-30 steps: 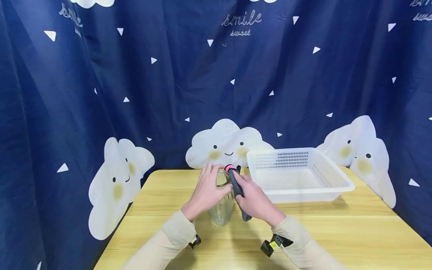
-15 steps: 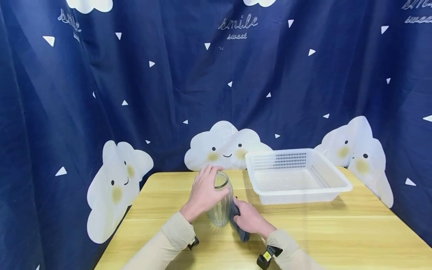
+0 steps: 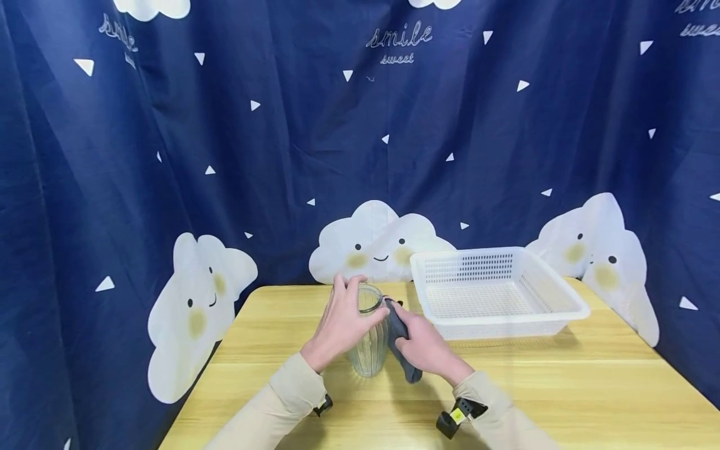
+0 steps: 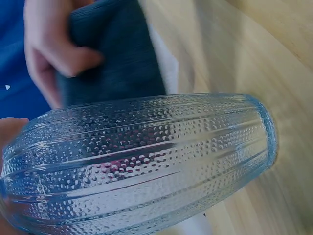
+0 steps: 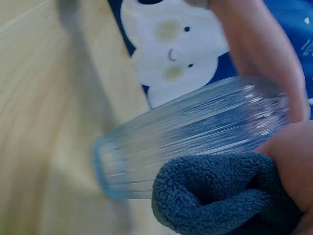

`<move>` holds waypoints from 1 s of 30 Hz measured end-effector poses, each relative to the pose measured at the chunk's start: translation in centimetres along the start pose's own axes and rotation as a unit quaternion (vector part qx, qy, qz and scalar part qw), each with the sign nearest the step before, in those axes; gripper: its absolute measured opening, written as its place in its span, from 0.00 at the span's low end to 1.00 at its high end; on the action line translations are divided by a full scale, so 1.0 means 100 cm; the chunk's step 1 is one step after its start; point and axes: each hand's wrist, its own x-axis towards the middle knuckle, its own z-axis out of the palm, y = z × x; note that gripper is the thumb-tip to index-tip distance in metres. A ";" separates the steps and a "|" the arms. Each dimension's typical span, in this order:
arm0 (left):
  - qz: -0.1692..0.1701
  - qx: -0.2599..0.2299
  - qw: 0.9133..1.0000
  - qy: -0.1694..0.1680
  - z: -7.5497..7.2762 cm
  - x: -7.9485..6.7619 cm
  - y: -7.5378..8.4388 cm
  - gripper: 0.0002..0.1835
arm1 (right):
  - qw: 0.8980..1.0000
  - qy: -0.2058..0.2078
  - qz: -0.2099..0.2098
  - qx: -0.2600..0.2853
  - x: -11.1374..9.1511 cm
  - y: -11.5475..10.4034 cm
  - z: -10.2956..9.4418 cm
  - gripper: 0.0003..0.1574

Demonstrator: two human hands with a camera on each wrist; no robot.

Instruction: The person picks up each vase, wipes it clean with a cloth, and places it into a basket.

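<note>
A clear ribbed glass vase (image 3: pixel 372 350) with a dimpled surface stands upright on the wooden table. My left hand (image 3: pixel 341 322) grips it around the top, fingers and thumb spread about the rim. Folded in my right hand (image 3: pixel 425 345) is a dark grey towel (image 3: pixel 397 331), held at the right side of the vase. The right wrist view shows the towel's fluffy folds (image 5: pixel 210 191) overlapping the glass. From the left wrist, the towel (image 4: pixel 117 58) appears just beyond the vase wall, with the right thumb lying across it.
To the right, toward the back of the table (image 3: pixel 534 387), sits a white perforated plastic basket (image 3: pixel 500 329). A dark blue curtain (image 3: pixel 337 137) with white clouds hangs behind the table's far edge.
My right hand has moved the towel from near the vase's rim down its right side, then partly back up. My left hand keeps its grip on the vase, which stays in place.
</note>
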 end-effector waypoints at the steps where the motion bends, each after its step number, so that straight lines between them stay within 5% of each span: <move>1: -0.003 0.007 1.000 0.000 0.000 -0.001 0.000 0.39 | 1.000 0.016 -0.007 -0.009 0.000 -0.003 -0.004 0.47; 5: -0.011 0.024 1.000 0.003 -0.003 -0.003 0.003 0.41 | 0.997 0.063 -0.031 -0.042 0.003 -0.016 -0.016 0.47; 9: -0.009 0.019 1.000 -0.004 -0.006 -0.003 0.007 0.41 | 0.994 0.067 -0.041 -0.071 0.005 -0.021 -0.020 0.48; 17: -0.019 -0.014 0.999 -0.041 -0.008 -0.002 0.010 0.34 | 0.996 0.016 -0.013 -0.091 0.005 -0.007 0.000 0.50; 25: -0.016 -0.010 0.999 -0.032 -0.004 -0.001 0.008 0.35 | 0.994 -0.075 0.020 -0.075 -0.005 0.021 0.034 0.43; 30: -0.003 -0.003 1.000 -0.023 -0.002 0.000 0.005 0.34 | 0.995 -0.078 0.015 -0.058 -0.004 0.024 0.033 0.43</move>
